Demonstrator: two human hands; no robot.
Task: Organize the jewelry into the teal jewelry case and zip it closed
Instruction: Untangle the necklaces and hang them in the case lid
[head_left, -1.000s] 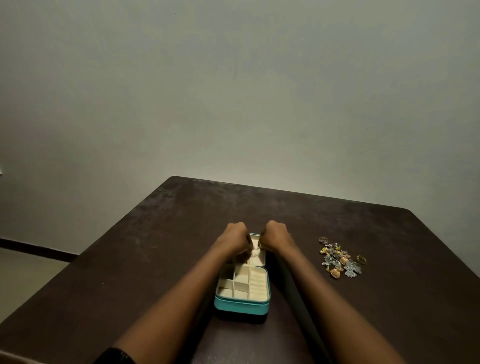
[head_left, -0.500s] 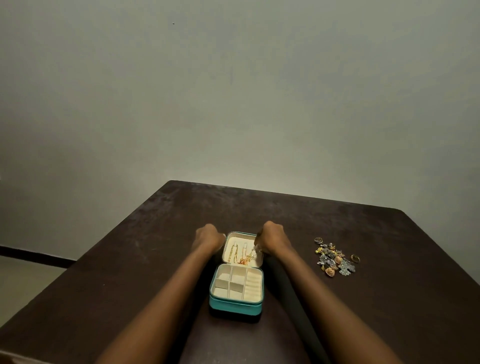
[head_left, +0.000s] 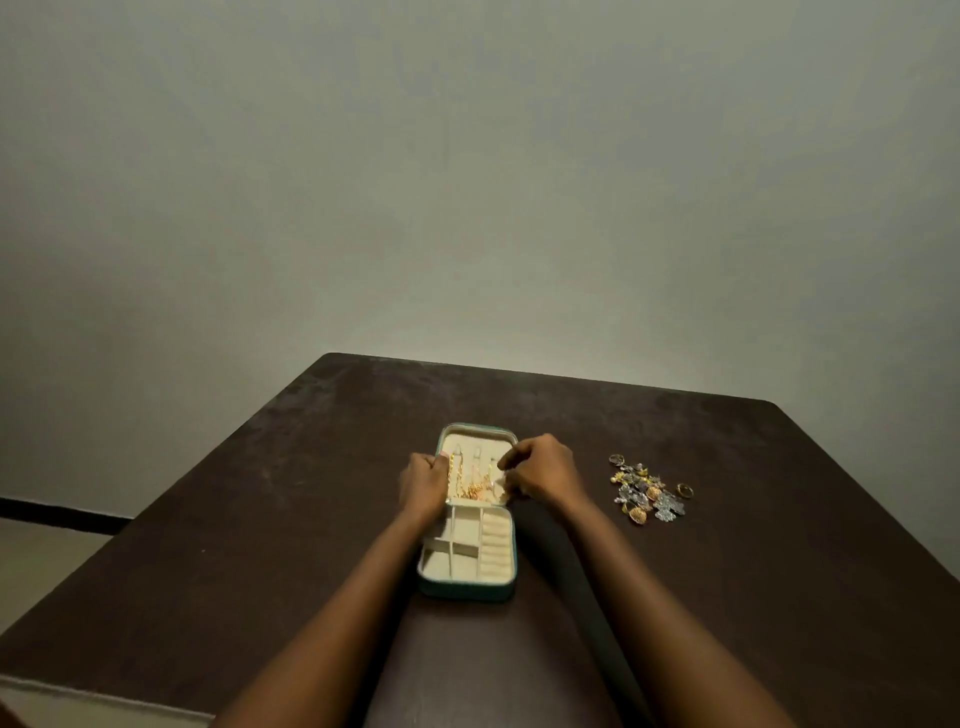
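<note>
On a dark counter (head_left: 260, 519), the open teal jewelry case (head_left: 467, 592) lies midway between the side edges, left grip (head_left: 423, 486) curled round its lid's left rim, right grip (head_left: 543, 473) curled at the right rim, hold unclear, loose jewelry (head_left: 647, 491) nearer the right edge, gold chains (head_left: 470, 486) in the lid.

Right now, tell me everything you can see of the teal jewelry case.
The teal jewelry case lies open flat on the dark table, teal outside and lined in cream fabric. Its far half, the lid, holds gold chains. Its near half is a tray of dividers and ring rolls, seemingly empty. The left hand grips the lid's left edge. The right hand curls its fingers at the right side; whether they pinch a chain is unclear.
</note>
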